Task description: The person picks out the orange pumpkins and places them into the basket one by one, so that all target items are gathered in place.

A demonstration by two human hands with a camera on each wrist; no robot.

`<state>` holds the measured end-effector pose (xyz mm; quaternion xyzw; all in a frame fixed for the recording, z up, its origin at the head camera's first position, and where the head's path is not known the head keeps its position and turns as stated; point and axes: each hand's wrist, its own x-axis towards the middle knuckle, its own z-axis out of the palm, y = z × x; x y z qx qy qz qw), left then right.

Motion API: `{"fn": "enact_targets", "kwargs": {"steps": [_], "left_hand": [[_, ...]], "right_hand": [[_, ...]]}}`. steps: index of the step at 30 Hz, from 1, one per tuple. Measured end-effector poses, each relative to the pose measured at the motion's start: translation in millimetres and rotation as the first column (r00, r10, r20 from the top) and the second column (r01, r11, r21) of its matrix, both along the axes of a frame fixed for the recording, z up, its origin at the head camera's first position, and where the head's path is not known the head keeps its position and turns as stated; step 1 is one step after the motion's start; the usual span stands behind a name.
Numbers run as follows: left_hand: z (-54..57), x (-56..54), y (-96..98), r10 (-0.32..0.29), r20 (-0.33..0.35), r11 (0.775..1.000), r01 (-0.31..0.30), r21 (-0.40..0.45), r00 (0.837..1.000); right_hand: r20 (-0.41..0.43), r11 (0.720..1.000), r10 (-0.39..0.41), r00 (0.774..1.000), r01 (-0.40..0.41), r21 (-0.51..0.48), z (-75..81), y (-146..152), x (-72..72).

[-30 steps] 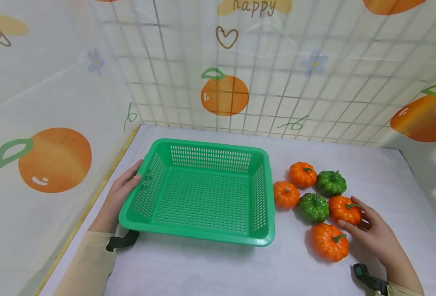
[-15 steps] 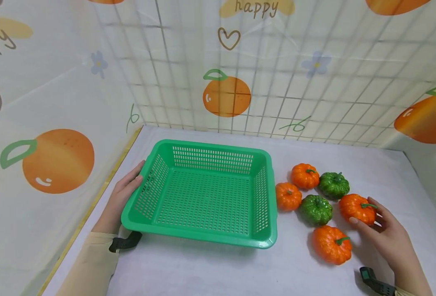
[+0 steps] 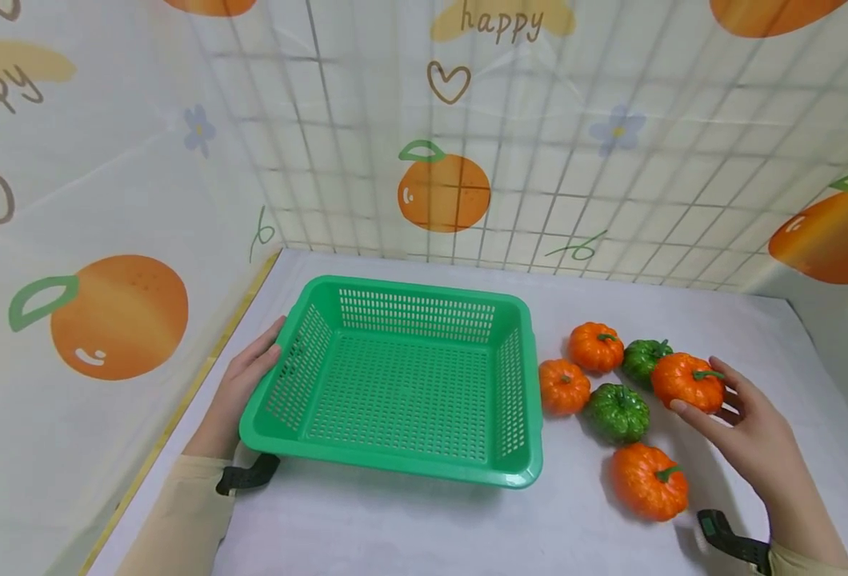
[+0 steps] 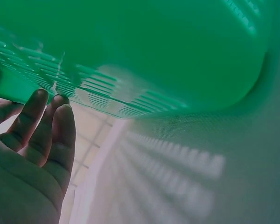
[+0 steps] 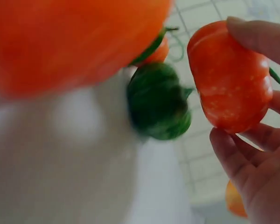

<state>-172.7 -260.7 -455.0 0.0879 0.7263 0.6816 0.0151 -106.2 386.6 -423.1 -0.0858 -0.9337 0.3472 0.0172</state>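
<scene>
While the left hand (image 3: pixel 244 380) rests on the outer left side of the green basket (image 3: pixel 395 464), its fingers nearly straight, the right hand (image 3: pixel 755 424) holds an orange pumpkin (image 3: pixel 686 382) between thumb and fingers, over to the right of the basket. That pumpkin seems to be up off the table (image 3: pixel 366 528). I think the job is only at its start: one pumpkin is picked up, none is in the basket, and five are left outside it, all on its right. A small orange one (image 3: pixel 564 387) sits close by the basket, a second orange one (image 3: pixel 595 347) is a bit farther back, then come a front green one (image 3: pixel 617 413) and a back green one (image 3: pixel 643 362), and a big orange one (image 3: pixel 650 482) lies level with the basket's front edge. The table has a smooth, pale top, with a yellow strip (image 3: pixel 181 414) along its edge left of the basket. Behind the basket hangs a thin sheet (image 3: pixel 366 120) with painted oranges (image 3: pixel 443 194), a heart (image 3: pixel 448 82) and the word "happy" (image 3: pixel 502 22), and dark grid lines (image 3: pixel 318 58) show on it. More of the same pictures are left and right of the basket.
</scene>
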Motion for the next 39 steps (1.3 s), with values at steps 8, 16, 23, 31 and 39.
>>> {"fn": "enact_targets", "kwargs": {"steps": [8, 16, 23, 31, 39], "left_hand": [[0.1, 1.2, 1.4, 0.014, 0.012, 1.0, -0.013, -0.01, 1.0], [0.9, 2.2, 0.4, 0.006, 0.013, 1.0, -0.006, 0.002, 1.0], [0.2, 2.7, 1.5, -0.001, 0.016, 1.0, 0.001, 0.007, 1.0], [1.8, 0.6, 1.7, -0.003, 0.019, 1.0, 0.003, 0.015, 1.0], [1.1, 1.7, 0.4, -0.009, 0.025, 1.0, 0.009, 0.025, 1.0]], "right_hand": [[-0.101, 0.99, 0.141, 0.985, -0.138, 0.04, 36.5, -20, -18.9], [-0.145, 0.962, 0.268, 0.952, -0.256, 0.097, 63.5, -50, -41.3], [-0.155, 0.932, 0.358, 0.921, -0.342, 0.119, 78.1, -80, -60.2], [-0.168, 0.884, 0.467, 0.868, -0.454, 0.111, 88.6, -116, -79.3], [-0.151, 0.816, 0.576, 0.804, -0.554, 0.165, 98.2, -159, -93.7]]}}
